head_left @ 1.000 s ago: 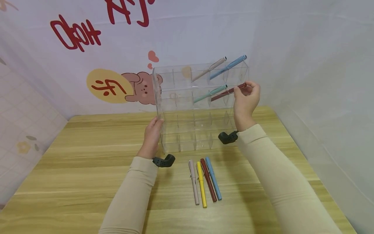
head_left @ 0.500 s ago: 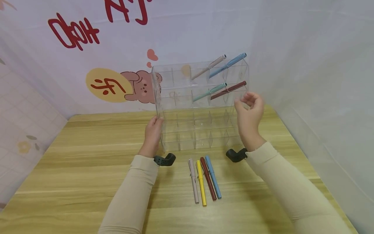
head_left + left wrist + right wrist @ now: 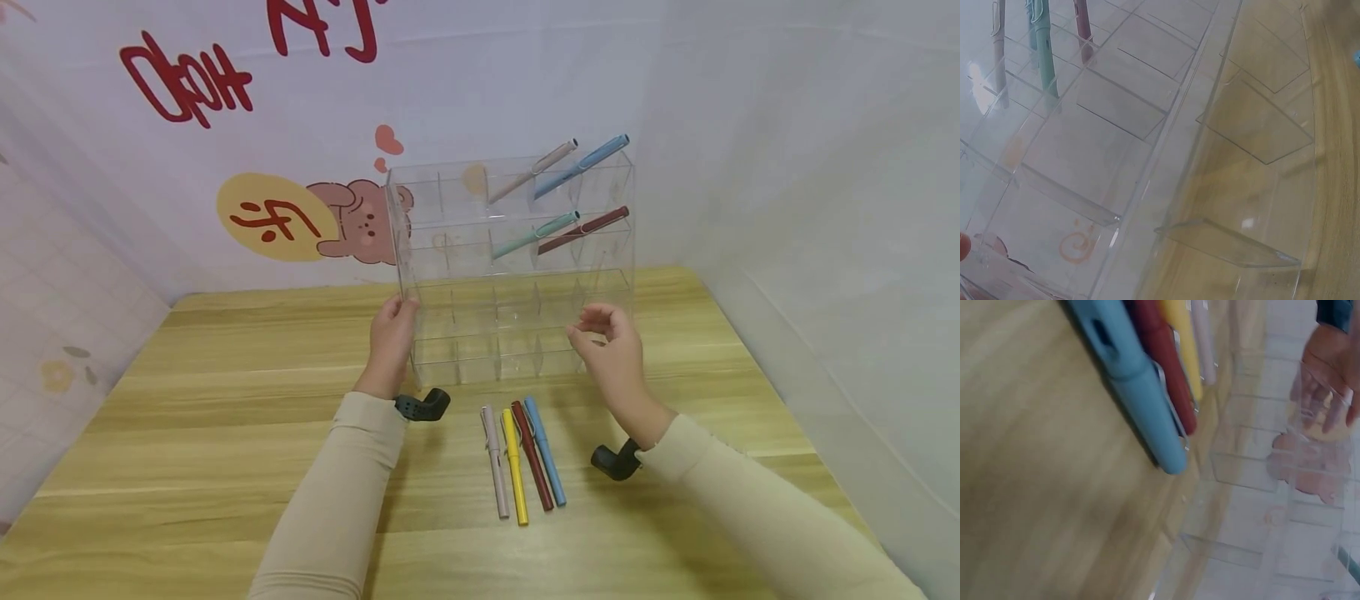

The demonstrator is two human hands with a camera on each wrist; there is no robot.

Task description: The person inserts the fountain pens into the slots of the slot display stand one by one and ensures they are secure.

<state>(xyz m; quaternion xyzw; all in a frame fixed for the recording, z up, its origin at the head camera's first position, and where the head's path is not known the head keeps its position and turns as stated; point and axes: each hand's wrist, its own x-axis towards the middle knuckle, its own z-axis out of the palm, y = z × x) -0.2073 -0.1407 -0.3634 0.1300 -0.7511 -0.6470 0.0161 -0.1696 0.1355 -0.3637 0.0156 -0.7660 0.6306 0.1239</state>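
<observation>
A clear divided rack (image 3: 517, 275) stands on the table. My left hand (image 3: 392, 346) grips its left side edge. My right hand (image 3: 617, 358) is in front of the rack's lower right corner, fingers loosely bent, holding nothing. In the rack's top row lean a beige pen (image 3: 534, 171) and a blue pen (image 3: 582, 167); in the row below, a teal pen (image 3: 536, 236) and a dark red pen (image 3: 583, 231). On the table before the rack lie a pale lilac pen (image 3: 495, 462), a yellow pen (image 3: 515, 467), a dark red pen (image 3: 532, 457) and a blue pen (image 3: 545, 452).
The wooden table (image 3: 225, 467) carries the rack near its back edge. Behind it hangs a white cloth (image 3: 712, 150) printed with red characters and a pink bear (image 3: 367, 221). Dark wrist-worn devices (image 3: 423, 406) sit by both cuffs.
My right hand has let go of the dark red pen in the second row and moved down in front of the lower right of the rack. The left hand keeps its grip.
</observation>
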